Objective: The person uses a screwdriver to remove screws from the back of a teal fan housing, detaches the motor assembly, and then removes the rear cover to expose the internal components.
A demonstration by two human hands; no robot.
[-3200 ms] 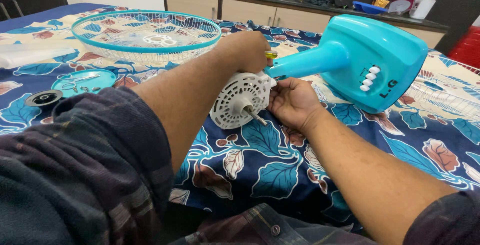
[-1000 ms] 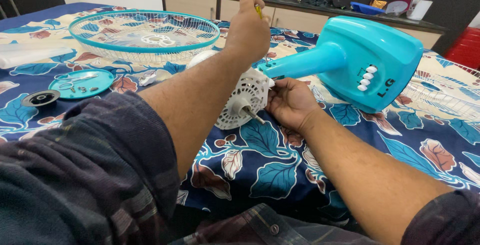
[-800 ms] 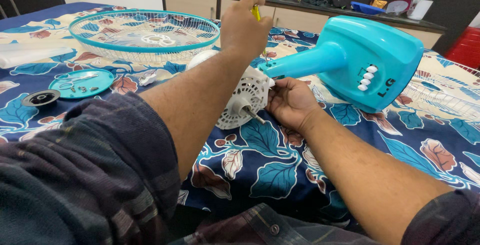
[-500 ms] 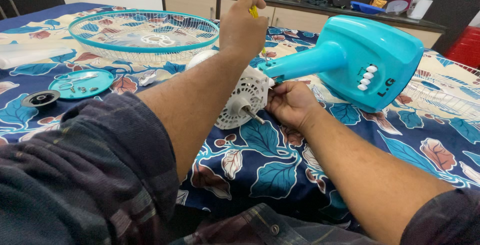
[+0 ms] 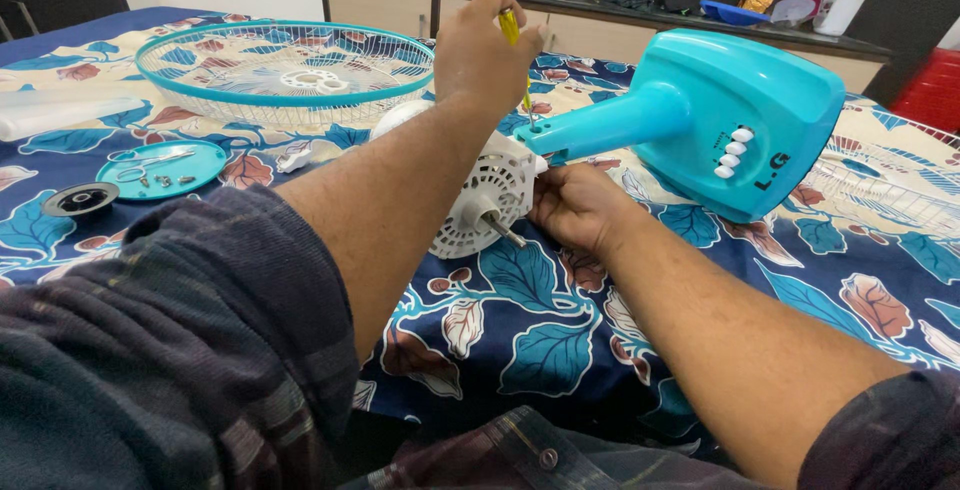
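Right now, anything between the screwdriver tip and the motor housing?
Nothing visible. The left hand holds the screwdriver upright, shaft running down to the motor housing beside the teal neck. The right hand steadies the housing from the side.

The screwdriver (image 5: 511, 26) has a yellow handle. The motor housing (image 5: 480, 200) is white, the fan base (image 5: 740, 120) turquoise with white buttons. The grille (image 5: 285, 70) is white wire rimmed in turquoise. The bedsheet (image 5: 540, 330) is navy with blue and rust leaves.
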